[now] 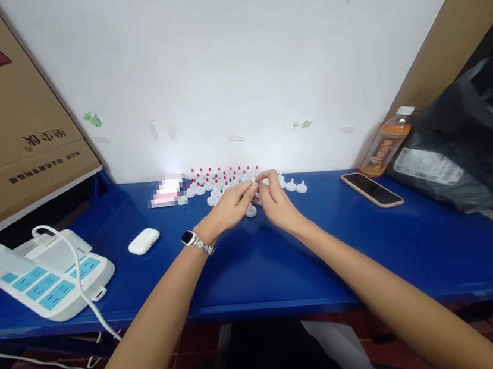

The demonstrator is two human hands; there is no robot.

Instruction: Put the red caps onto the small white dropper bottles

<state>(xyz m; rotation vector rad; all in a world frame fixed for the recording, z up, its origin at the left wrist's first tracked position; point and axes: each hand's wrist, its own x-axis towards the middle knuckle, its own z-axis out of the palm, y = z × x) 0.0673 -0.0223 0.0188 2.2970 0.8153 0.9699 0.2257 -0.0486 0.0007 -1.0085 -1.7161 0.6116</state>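
Note:
My left hand [232, 205], with a watch [189, 237] and a bracelet at its wrist, is closed in a pinch at the middle of the blue table [256, 267]. Fingertip to fingertip with it, my right hand [276, 200] is pinched too. Whatever small piece lies between the fingers is mostly hidden. Just below them a white plastic cap [250, 211] rests on the table. Behind the hands stand rows of white nozzle caps with red tips [207, 180]. To the right are white nozzle caps without red tips [301, 187].
At left lie a power strip [51, 280] with a white cable and a white earbud case [144, 241]. A phone [371, 189], a drink bottle [386, 143] and a black plastic bag [460, 134] are at right. A cardboard box [18, 117] stands at left. The white wall [233, 78] closes the back.

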